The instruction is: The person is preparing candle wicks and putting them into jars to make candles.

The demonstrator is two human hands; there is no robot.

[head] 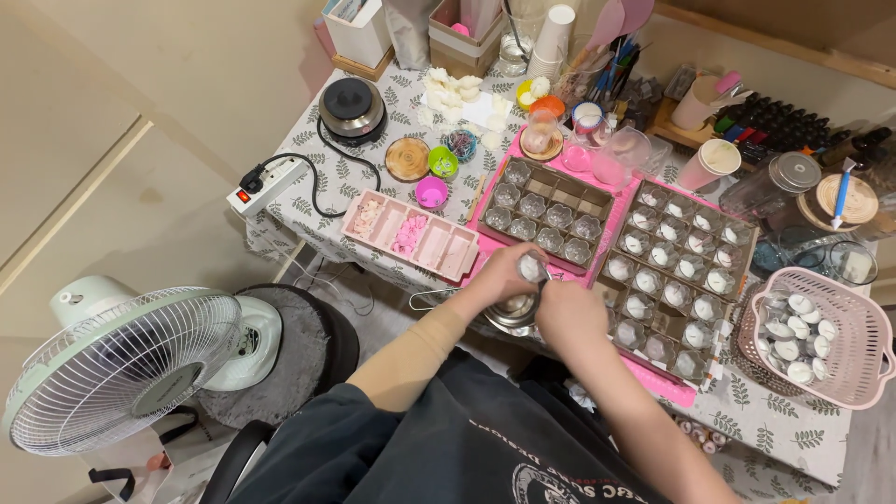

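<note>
My left hand [504,275] holds a small clear cup with white filling [530,268] at the table's near edge. Just to its right, my right hand [569,313] is closed around a thin tool whose tip touches that cup. Below both hands sits a small metal pot [511,313] with a wire handle sticking out left. Behind the hands lies a brown divided tray [549,207] with several clear cups, and to the right a larger divided tray [677,271] of white-filled cups.
A pink basket [863,341] of filled cups stands at the right. A pink compartment tray [411,235], a hot plate [352,107], a power strip [264,185], jars and bottles crowd the table. A standing fan [121,364] and a round stool [299,345] are on the left.
</note>
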